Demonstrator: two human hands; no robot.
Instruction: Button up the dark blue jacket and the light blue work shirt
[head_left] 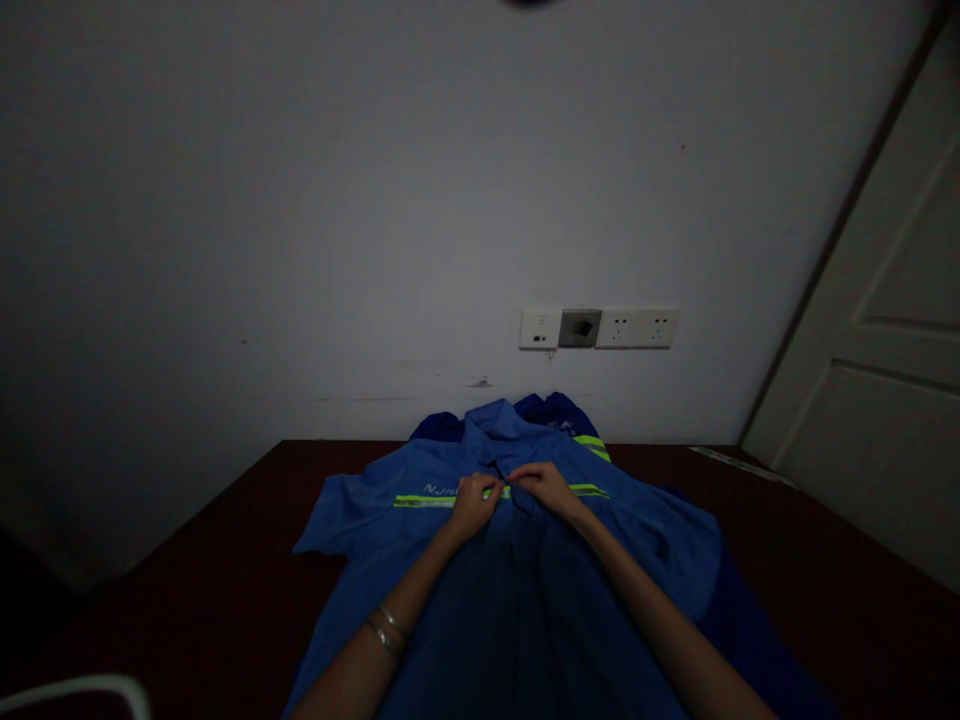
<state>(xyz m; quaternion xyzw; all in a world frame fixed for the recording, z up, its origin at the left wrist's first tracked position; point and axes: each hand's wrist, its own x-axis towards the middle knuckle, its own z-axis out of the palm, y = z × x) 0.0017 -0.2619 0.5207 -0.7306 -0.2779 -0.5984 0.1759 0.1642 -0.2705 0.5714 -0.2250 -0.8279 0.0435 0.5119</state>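
Note:
A blue short-sleeved work shirt (420, 560) with a yellow-green reflective stripe across the chest lies front up, its collar pointing to the wall. My left hand (476, 505) pinches the front opening just below the collar, at the level of the stripe. Close beside it, my right hand (546, 487) pinches the other side of the same opening, fingertips almost touching the left ones. Whether a button sits between the fingers is too small and dark to tell. Bracelets (388, 630) circle my left wrist.
Beneath the shirt, a darker blue garment (559, 412) with a reflective stripe shows at the back and right. The dark red table (225, 560) meets a wall with sockets (634, 328). A pale door (892, 350) stands right, a flat strip (742, 465) near it, a white curved bar (82, 685) lower left.

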